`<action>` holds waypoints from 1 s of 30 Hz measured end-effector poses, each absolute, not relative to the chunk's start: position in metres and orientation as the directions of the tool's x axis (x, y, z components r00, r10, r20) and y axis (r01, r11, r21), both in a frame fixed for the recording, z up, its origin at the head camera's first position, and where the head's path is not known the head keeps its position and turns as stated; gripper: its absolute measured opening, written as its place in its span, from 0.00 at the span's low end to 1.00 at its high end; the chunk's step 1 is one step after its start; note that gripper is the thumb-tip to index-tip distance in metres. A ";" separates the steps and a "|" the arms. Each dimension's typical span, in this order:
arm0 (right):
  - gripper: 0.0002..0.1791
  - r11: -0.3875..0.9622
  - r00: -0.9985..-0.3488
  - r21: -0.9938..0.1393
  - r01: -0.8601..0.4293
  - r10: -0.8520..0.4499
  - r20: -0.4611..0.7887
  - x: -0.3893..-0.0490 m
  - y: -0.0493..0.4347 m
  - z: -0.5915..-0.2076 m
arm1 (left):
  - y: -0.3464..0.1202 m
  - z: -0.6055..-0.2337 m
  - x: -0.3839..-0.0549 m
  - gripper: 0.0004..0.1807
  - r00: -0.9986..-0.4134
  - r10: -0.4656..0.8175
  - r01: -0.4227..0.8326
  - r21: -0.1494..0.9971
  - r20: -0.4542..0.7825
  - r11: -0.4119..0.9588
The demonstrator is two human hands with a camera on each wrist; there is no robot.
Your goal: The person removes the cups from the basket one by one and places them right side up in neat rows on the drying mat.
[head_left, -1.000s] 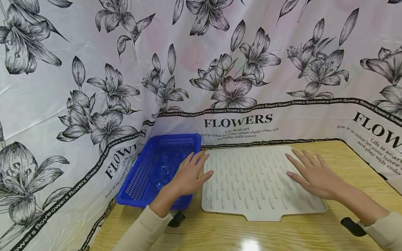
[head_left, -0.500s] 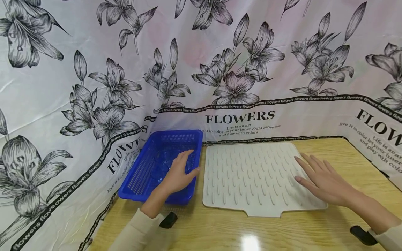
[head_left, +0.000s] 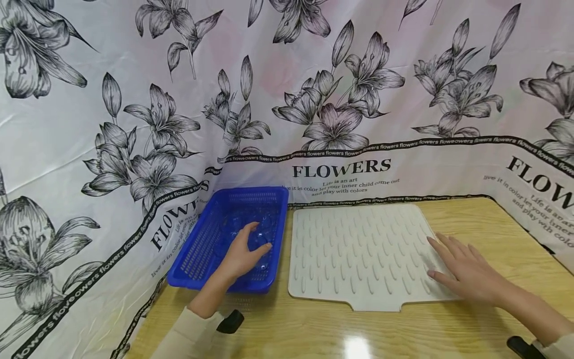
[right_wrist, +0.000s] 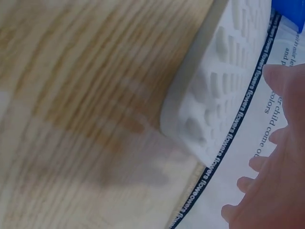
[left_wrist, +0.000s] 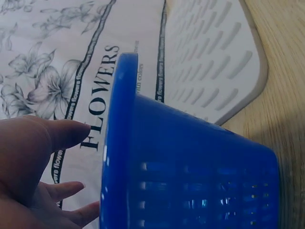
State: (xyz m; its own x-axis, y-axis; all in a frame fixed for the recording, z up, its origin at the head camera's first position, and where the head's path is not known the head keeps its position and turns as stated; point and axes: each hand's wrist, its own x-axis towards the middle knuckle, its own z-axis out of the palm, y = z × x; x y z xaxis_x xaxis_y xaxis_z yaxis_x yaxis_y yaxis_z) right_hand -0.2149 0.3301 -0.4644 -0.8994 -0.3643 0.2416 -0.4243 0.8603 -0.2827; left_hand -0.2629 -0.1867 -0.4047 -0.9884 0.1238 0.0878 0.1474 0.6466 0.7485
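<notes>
A person's left hand (head_left: 242,257) reaches over a blue plastic basket (head_left: 280,234), rectangular with slotted walls, which stands on the left of a light wood-grain table (head_left: 305,334). Its thumb and fingers are spread well apart, with nothing visibly held between them. In the left wrist view the hand is above the basket's rim, one fingertip disappearing behind it; whether it touches anything inside cannot be told. Clear, shiny objects (head_left: 264,227) lie in the basket, their exact shape hard to make out.

Just beside the basket, to its right, a white flat board with rows of raised ridges (head_left: 354,249) lies on the table, a short tab at its near edge. The right hand (head_left: 471,271) hovers at the board's right edge, fingers extended and holding nothing.

White cloth printed with black-and-grey lilies (head_left: 334,127) and the word "FLOWERS" hangs behind. Both sleeves (head_left: 186,331) are cream-coloured.
</notes>
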 end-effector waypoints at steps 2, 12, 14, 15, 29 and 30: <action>0.43 0.867 -0.906 -0.278 -0.413 -0.360 0.223 -0.214 0.332 -0.466 | -0.189 -0.406 -0.262 0.38 -0.991 0.110 0.129 0.764 0.077 0.633; 0.44 0.869 -0.932 -0.337 -0.362 -0.340 0.125 -0.208 0.338 -0.478 | -0.192 -0.405 -0.259 0.39 -0.996 0.081 0.089 0.767 0.048 0.635; 0.43 0.871 -0.934 -0.336 -0.358 -0.339 0.115 -0.207 0.338 -0.480 | -0.193 -0.405 -0.259 0.39 -0.996 0.077 0.076 0.773 0.035 0.630; 0.43 0.872 -0.934 -0.336 -0.357 -0.339 0.113 -0.206 0.338 -0.480 | -0.194 -0.406 -0.259 0.40 -0.997 0.078 0.071 0.774 0.028 0.629; 0.42 0.864 -0.937 -0.369 -0.341 -0.346 0.056 -0.205 0.332 -0.492 | -0.201 -0.414 -0.265 0.41 -0.998 0.064 0.052 0.755 0.013 0.653; 0.41 0.865 -0.938 -0.373 -0.336 -0.344 0.049 -0.204 0.333 -0.492 | -0.200 -0.415 -0.265 0.42 -0.998 0.062 0.048 0.752 0.009 0.658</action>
State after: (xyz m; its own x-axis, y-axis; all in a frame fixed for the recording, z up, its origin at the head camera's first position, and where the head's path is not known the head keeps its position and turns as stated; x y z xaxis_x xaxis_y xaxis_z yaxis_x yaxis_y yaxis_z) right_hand -0.2043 0.3327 -0.4921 -0.9378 -0.3436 0.0487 -0.3363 0.8650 -0.3725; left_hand -0.2648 -0.2001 -0.4152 -0.9980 0.0625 0.0087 0.0477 0.6578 0.7517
